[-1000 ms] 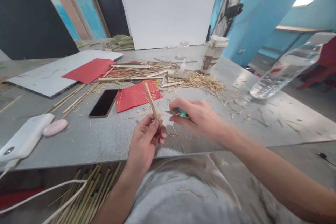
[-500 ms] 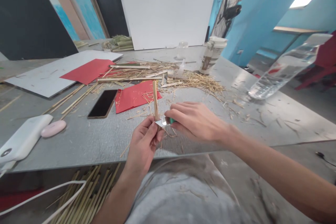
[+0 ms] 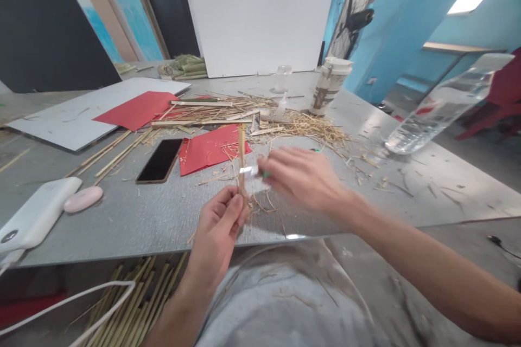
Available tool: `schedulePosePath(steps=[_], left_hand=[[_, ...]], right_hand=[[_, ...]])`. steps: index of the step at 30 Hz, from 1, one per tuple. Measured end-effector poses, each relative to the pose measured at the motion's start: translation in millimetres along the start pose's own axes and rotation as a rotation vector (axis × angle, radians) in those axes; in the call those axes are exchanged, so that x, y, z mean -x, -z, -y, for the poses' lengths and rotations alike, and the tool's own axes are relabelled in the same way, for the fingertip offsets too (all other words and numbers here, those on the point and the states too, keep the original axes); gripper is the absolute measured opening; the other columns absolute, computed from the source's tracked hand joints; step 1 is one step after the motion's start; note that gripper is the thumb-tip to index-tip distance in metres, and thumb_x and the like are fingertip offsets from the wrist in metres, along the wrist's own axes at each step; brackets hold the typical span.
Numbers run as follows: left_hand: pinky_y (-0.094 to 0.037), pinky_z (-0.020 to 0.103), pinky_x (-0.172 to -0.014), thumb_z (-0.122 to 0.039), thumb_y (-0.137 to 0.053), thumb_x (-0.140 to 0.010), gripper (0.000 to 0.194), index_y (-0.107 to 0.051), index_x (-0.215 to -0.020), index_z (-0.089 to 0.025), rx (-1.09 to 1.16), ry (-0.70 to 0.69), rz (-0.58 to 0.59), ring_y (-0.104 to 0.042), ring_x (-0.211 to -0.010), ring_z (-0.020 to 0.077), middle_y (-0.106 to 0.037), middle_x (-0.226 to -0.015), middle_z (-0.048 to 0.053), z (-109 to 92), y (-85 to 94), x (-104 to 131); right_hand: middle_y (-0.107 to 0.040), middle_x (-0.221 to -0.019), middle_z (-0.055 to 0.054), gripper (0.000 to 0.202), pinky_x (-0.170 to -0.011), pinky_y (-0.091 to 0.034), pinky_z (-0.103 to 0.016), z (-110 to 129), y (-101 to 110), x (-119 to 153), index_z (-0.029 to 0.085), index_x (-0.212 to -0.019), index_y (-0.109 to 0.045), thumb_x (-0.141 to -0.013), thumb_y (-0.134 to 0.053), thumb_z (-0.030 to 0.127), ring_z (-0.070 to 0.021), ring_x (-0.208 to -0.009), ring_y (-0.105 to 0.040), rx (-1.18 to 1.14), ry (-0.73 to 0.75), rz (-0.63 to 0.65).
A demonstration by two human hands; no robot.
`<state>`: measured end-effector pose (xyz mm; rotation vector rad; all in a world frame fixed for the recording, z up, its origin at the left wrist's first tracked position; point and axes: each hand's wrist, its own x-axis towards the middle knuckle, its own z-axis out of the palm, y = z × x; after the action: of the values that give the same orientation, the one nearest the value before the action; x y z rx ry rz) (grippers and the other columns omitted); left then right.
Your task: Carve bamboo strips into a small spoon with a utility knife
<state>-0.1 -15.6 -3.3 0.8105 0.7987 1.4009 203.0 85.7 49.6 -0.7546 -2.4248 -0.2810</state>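
Note:
My left hand (image 3: 223,218) is closed around the lower end of a pale flat straw strip (image 3: 242,145), which points up and away over the table. In my right hand (image 3: 301,179), blurred by motion, is a utility knife (image 3: 249,171) with a green handle, mostly hidden by the fingers. Its bright blade lies across the strip, a little above my left fingertips. Beyond the strip is a red paper sheet (image 3: 207,153) sprinkled with straw shavings.
A phone (image 3: 159,160), a white power bank (image 3: 39,214) and a pink oval case (image 3: 83,199) lie at left. Straw shavings (image 3: 317,126) are heaped behind my hands. A paper cup (image 3: 330,87) and a tilted-looking water bottle (image 3: 443,111) stand at right. Stalks (image 3: 130,303) lie below the table edge.
The knife has moved up along the strip, away from my left fingers, together with my right hand. My left hand has dropped slightly toward the table's front edge.

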Motion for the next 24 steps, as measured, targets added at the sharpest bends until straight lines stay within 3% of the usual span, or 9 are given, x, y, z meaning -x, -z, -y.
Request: schedulePosePath(steps=[3,5,9,14,24], left_hand=[[-0.032,0.022,-0.058,-0.048,-0.083,-0.095,0.032,-0.076,-0.086,-0.018,-0.072,0.071,0.059,-0.038,-0.061,0.0098,-0.046,-0.064,-0.004,2.1,3.5,10.7],[-0.033,0.021,-0.059,-0.048,-0.084,-0.094,0.030,-0.078,-0.088,-0.019,-0.062,0.062,0.020,-0.038,-0.060,0.0095,-0.045,-0.063,-0.005,-0.6,5.8,10.1],[-0.033,0.018,-0.056,-0.044,-0.091,-0.087,0.027,-0.078,-0.087,-0.019,-0.046,0.000,-0.056,-0.040,-0.060,0.0077,-0.054,-0.069,-0.003,-10.6,6.3,-8.2],[-0.036,0.018,-0.055,-0.044,-0.096,-0.079,0.033,-0.077,-0.086,-0.018,-0.025,-0.032,-0.086,-0.041,-0.060,0.0065,-0.062,-0.080,-0.001,-10.9,0.6,-22.7],[-0.033,0.019,-0.059,-0.044,-0.087,-0.092,0.027,-0.077,-0.094,-0.019,-0.072,-0.072,-0.011,-0.040,-0.064,0.0080,-0.054,-0.074,-0.003,-2.3,-3.8,-17.1]], right_hand=[[-0.073,-0.097,-0.007,0.021,-0.067,-0.034,-0.036,-30.5,10.2,-1.8,0.025,-0.111,-0.067,-0.113,-0.050,0.036,-0.0223,-0.080,-0.060,0.010,-0.312,-0.191],[-0.072,-0.092,-0.006,0.021,-0.065,-0.033,-0.036,-42.0,16.2,1.9,0.024,-0.118,-0.065,-0.113,-0.049,0.037,-0.0217,-0.074,-0.059,-0.003,-0.377,-0.199],[-0.076,-0.101,-0.007,0.020,-0.067,-0.040,-0.034,-23.7,15.5,14.1,0.023,-0.120,-0.062,-0.114,-0.048,0.036,-0.0211,-0.080,-0.064,-0.073,-0.202,-0.081],[-0.072,-0.091,-0.006,0.021,-0.068,-0.042,-0.033,14.2,3.6,13.8,0.019,-0.113,-0.062,-0.116,-0.045,0.032,-0.0197,-0.077,-0.064,-0.099,0.048,0.008],[-0.069,-0.088,-0.005,0.033,-0.069,-0.042,-0.035,18.8,-2.7,11.2,0.016,-0.109,-0.066,-0.118,-0.039,0.033,-0.0195,-0.075,-0.062,-0.037,0.160,0.060]])
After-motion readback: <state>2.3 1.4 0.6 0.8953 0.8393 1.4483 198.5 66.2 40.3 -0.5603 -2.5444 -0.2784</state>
